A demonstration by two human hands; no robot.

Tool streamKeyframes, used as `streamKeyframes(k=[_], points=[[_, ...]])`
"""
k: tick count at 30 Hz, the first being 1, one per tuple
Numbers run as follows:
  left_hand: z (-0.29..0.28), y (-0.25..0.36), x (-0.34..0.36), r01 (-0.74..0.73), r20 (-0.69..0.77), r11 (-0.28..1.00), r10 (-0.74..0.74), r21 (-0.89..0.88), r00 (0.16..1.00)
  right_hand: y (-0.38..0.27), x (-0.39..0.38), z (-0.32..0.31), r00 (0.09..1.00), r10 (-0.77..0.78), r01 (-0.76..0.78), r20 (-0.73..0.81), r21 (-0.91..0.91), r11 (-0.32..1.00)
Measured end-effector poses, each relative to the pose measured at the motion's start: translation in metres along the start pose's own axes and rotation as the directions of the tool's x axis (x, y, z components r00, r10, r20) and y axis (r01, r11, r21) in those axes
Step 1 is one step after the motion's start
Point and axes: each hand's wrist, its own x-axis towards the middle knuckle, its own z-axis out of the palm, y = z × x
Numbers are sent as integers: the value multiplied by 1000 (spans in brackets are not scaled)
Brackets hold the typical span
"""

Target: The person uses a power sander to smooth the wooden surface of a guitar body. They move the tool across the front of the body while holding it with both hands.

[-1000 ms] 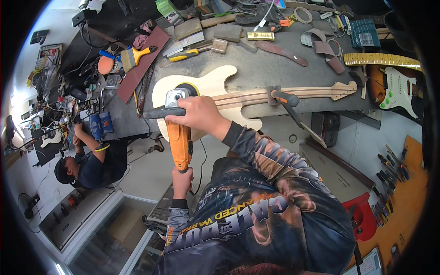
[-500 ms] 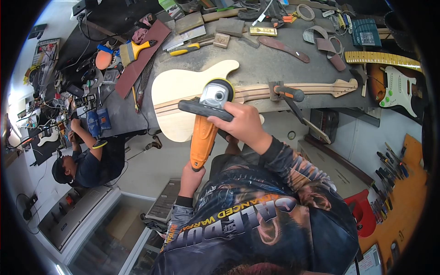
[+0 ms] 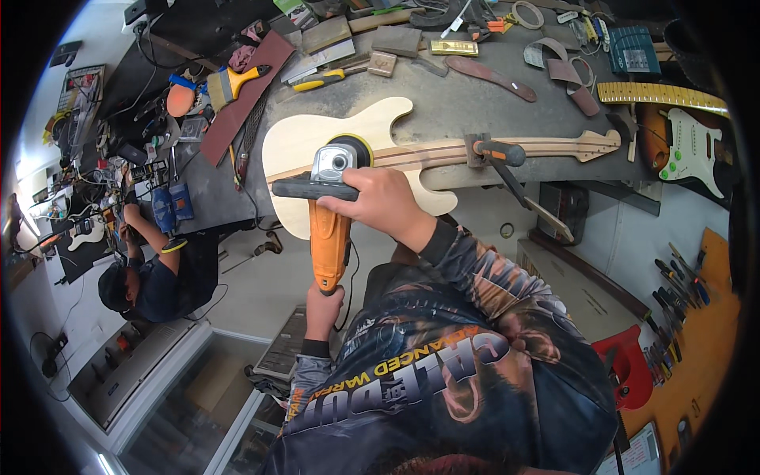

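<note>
An orange angle sander (image 3: pixel 328 245) with a silver head and a round pad rests over the pale, unfinished guitar body (image 3: pixel 305 131). My right hand (image 3: pixel 386 204) is closed around the right end of its black cross handle (image 3: pixel 305 188). Lower down, my left hand (image 3: pixel 322 313) wraps the rear end of the orange housing. The pad lies over the dark stripes at the body's middle; its underside is hidden. A striped neck (image 3: pixel 546 149) runs right from the body, and a clamp with an orange-and-black handle (image 3: pixel 503 152) grips it at the bench edge.
Across the dusty bench (image 3: pixel 507 119) lie a yellow-handled tool (image 3: pixel 319 80), sanding blocks (image 3: pixel 396 41), a paintbrush (image 3: pixel 229 87) and abrasive strips (image 3: pixel 570 75). A sunburst guitar body (image 3: pixel 689 150) stands far right. At left, a co-worker (image 3: pixel 170 273) works at the same bench.
The sander and both my hands have shifted left across the guitar body. The co-worker's head has lowered slightly. The guitar stays clamped.
</note>
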Motion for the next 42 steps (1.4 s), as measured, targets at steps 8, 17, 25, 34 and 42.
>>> streamKeyframes(k=[8,17,25,34,42], points=[[9,10,-7,-112,120,979,92,172,989,10,-46,-40,995,82,-82,-65,-3,997],[9,-7,-16,-51,131,991,36,120,991,3,-41,-30,998,44,-44,-45,9,999],[5,-2,-5,-52,72,990,43,130,996,6,-31,-22,997,38,-37,-68,15,999],[14,7,-14,-299,178,927,262,225,948,12,-85,-57,982,152,-153,-115,-1,988],[4,-25,-21,-100,40,992,97,79,995,-6,-36,-6,999,38,-38,-14,-1,999]])
